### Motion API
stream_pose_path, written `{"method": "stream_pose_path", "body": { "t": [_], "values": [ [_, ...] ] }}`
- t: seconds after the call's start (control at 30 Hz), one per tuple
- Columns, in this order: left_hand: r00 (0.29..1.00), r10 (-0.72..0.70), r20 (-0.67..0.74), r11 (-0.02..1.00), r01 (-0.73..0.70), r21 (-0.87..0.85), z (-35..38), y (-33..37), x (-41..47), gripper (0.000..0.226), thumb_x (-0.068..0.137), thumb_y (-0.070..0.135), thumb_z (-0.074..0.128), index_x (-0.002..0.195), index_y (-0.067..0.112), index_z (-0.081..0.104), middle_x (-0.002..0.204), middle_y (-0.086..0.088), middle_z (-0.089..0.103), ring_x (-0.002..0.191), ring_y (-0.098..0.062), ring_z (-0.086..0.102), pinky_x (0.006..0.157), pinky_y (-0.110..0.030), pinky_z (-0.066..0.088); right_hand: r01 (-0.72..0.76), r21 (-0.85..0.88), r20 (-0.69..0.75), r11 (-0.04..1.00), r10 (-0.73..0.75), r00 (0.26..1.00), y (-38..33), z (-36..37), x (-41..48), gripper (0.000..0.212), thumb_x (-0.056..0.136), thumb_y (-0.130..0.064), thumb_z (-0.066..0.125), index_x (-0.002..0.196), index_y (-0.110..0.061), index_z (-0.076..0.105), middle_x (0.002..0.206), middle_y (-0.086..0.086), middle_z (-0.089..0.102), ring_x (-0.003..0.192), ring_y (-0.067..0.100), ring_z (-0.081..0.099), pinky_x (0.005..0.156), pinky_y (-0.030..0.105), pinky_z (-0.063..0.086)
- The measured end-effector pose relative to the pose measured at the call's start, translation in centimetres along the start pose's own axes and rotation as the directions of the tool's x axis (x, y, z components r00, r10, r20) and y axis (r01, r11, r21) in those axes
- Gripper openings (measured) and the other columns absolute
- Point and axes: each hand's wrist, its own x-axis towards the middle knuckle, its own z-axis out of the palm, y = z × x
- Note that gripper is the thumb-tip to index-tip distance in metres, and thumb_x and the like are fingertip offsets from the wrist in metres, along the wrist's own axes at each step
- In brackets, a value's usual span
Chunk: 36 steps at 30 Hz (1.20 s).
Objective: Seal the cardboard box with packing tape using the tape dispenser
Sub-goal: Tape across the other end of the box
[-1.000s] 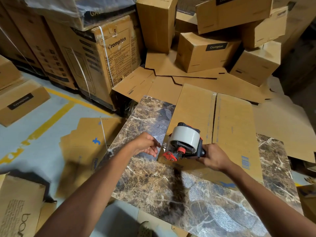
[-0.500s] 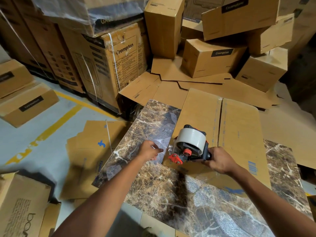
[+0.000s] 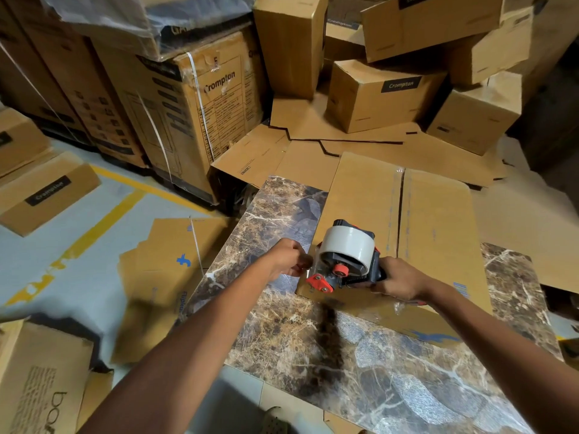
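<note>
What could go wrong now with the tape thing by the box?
The left hand is curled right beside the tape dispenser's red front end, where a cutter likely sits, so its fingers might get nicked. The right hand holds the dispenser at the cardboard box's near left corner, away from the middle seam, so tape laid from there could miss the gap.

Storeroom, dim warm light. Pale grey floor (image 3: pixel 62 245) with yellow lines (image 3: pixel 103 219). Brown marble-pattern worktop (image 3: pixel 313 355) in the foreground. Cartons (image 3: pixel 385 98) piled loosely at back right. Tall strapped carton (image 3: pixel 200 120) at back left, under a plastic sheet (image 3: pixel 125 20). Flattened cardboard (image 3: pixel 163 277) on the floor left of the worktop.
</note>
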Motion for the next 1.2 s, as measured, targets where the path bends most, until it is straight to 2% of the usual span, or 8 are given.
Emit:
{"method": "stream_pose_path", "body": {
  "t": [0.13, 0.3, 0.47, 0.67, 0.87, 1.0, 1.1, 1.2],
  "values": [
    [0.999, -0.052, 0.005, 0.995, 0.052, -0.087, 0.0, -0.2, 0.2, 0.018, 0.089, -0.006, 0.06, 0.079, 0.007, 0.054, 0.075, -0.012, 0.062, 0.067, -0.022, 0.06, 0.064, -0.034, 0.053, -0.024, 0.034, 0.062, 0.999, 0.022, 0.998, -0.3, -0.2, 0.1, 0.02, 0.087, -0.009, 0.068, 0.081, -0.024, 0.056, 0.066, -0.003, 0.06, 0.048, -0.002, 0.056, 0.05, 0.015, 0.044],
    [0.995, -0.092, 0.027, 0.978, 0.095, -0.183, 0.1, -0.3, 0.0, 0.013, 0.089, -0.008, 0.058, 0.084, 0.003, 0.054, 0.083, -0.018, 0.061, 0.074, -0.025, 0.059, 0.073, -0.038, 0.052, 0.024, -0.082, -0.017, 0.996, -0.026, 1.0, -0.1, 0.7, 0.8, 0.024, 0.084, -0.041, 0.072, 0.097, -0.021, 0.067, 0.086, -0.002, 0.069, 0.08, 0.013, 0.065, 0.073, 0.025, 0.053],
    [0.995, -0.1, -0.005, 0.974, 0.097, -0.206, 0.5, -0.2, -0.7, 0.014, 0.087, -0.007, 0.06, 0.086, 0.005, 0.053, 0.083, -0.017, 0.062, 0.073, -0.024, 0.059, 0.074, -0.036, 0.05, 0.043, -0.183, -0.014, 0.982, -0.047, 0.999, -0.2, 0.7, 0.8, 0.012, 0.088, -0.035, 0.066, 0.094, -0.024, 0.063, 0.087, -0.002, 0.066, 0.082, 0.018, 0.063, 0.076, 0.031, 0.053],
    [0.991, -0.113, -0.076, 0.992, 0.108, -0.067, 1.0, 0.4, -1.2, 0.014, 0.091, -0.005, 0.056, 0.081, 0.005, 0.058, 0.079, -0.015, 0.064, 0.059, -0.018, 0.057, 0.044, -0.023, 0.045, -0.017, -0.21, -0.008, 0.978, 0.016, 1.0, 2.3, -0.5, -0.8, 0.022, 0.086, -0.04, 0.066, 0.092, -0.02, 0.067, 0.083, 0.004, 0.069, 0.078, 0.022, 0.066, 0.072, 0.036, 0.056],
    [0.95, 0.051, -0.307, 0.98, 0.011, 0.199, 2.2, 0.3, -1.9, 0.013, 0.084, 0.009, 0.074, 0.083, 0.008, 0.061, 0.082, -0.011, 0.066, 0.067, -0.019, 0.06, 0.058, -0.027, 0.052, 0.04, -0.173, -0.036, 0.984, -0.047, 0.998, 2.4, -0.9, -3.1, 0.018, 0.089, -0.042, 0.066, 0.075, -0.038, 0.055, 0.079, -0.003, 0.062, 0.075, 0.019, 0.059, 0.071, 0.03, 0.048],
    [0.82, 0.533, -0.207, 0.62, -0.213, 0.755, 4.5, -0.3, -4.5, 0.03, 0.094, 0.007, 0.055, 0.123, 0.01, 0.06, 0.133, -0.004, 0.057, 0.12, -0.018, 0.054, 0.099, -0.022, 0.043, 0.073, -0.146, -0.04, 0.987, -0.079, 0.996, 2.7, -0.9, -2.9, 0.022, 0.086, -0.05, 0.067, 0.1, -0.033, 0.067, 0.093, -0.001, 0.069, 0.084, 0.018, 0.061, 0.076, 0.032, 0.05],
    [0.832, 0.545, 0.103, 0.299, -0.307, 0.904, 5.5, -2.0, -6.0, 0.057, 0.093, 0.001, 0.039, 0.149, 0.007, 0.031, 0.161, -0.003, 0.016, 0.149, -0.018, 0.015, 0.121, -0.032, 0.012, 0.045, -0.164, -0.058, 0.985, -0.055, 0.997, 3.3, -0.6, -2.6, 0.026, 0.087, -0.045, 0.067, 0.103, -0.024, 0.069, 0.092, 0.001, 0.069, 0.083, 0.019, 0.063, 0.074, 0.032, 0.051],
    [0.843, 0.505, 0.183, 0.183, -0.312, 0.932, 5.2, -3.7, -5.7, 0.084, 0.087, 0.0, 0.041, 0.155, 0.021, -0.003, 0.162, 0.001, -0.01, 0.148, -0.015, -0.013, 0.122, -0.039, 0.002, 0.037, -0.175, -0.061, 0.984, -0.048, 0.997, 3.8, -0.4, -2.2, 0.019, 0.088, -0.039, 0.067, 0.094, -0.022, 0.068, 0.086, 0.0, 0.069, 0.077, 0.017, 0.062, 0.068, 0.031, 0.051]
  ]
}}
